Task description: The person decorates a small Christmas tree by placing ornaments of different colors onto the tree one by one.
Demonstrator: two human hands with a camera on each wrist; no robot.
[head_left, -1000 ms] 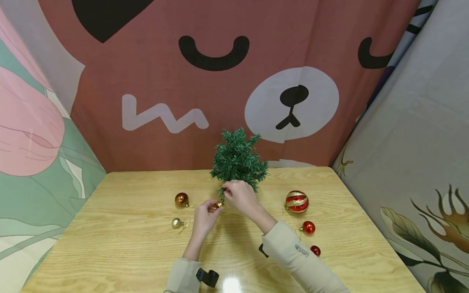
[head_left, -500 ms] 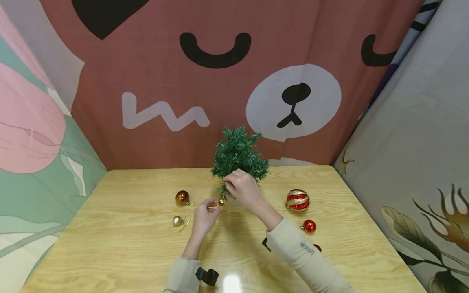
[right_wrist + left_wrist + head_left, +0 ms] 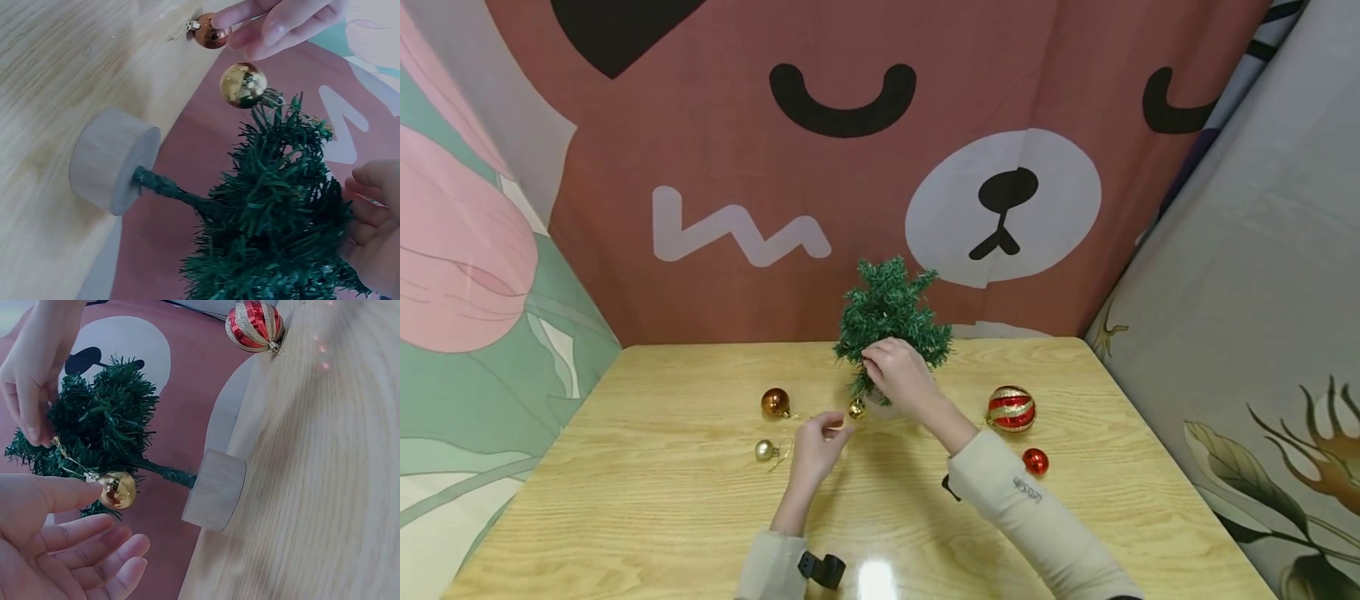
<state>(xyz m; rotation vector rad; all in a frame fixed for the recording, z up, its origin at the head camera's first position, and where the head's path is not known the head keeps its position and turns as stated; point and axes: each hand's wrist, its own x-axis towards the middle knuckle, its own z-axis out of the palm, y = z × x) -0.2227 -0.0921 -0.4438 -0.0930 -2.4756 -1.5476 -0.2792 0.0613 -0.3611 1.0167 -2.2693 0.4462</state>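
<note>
A shiny gold ball ornament [image 3: 857, 408] hangs by its cord from a low branch of the small green artificial Christmas tree [image 3: 887, 312]. The tree stands on a pale round wooden base [image 3: 215, 490]. My left hand [image 3: 818, 442] is just left of the gold ball, palm up with fingers loosely extended in the left wrist view; its thumb lies close beside the ball's cap. My right hand [image 3: 901, 375] is at the tree's front branches with fingers loosely bent. In the right wrist view its fingertips [image 3: 359, 231] lie against the greenery, partly hidden, gripping nothing visible.
On the left of the wooden table [image 3: 647, 500] lie a brown-amber ball [image 3: 775, 402] and a pale gold ball [image 3: 764, 450]. To the right are a red-and-gold striped ball [image 3: 1011, 408] and a red ball [image 3: 1035, 461]. A bear-print curtain [image 3: 737, 308] hangs behind.
My left fingers have let go of the gold ball, which now hangs from the branch. My right hand has moved slightly up. Its sleeve now covers the smaller red ball at the lower right.
</note>
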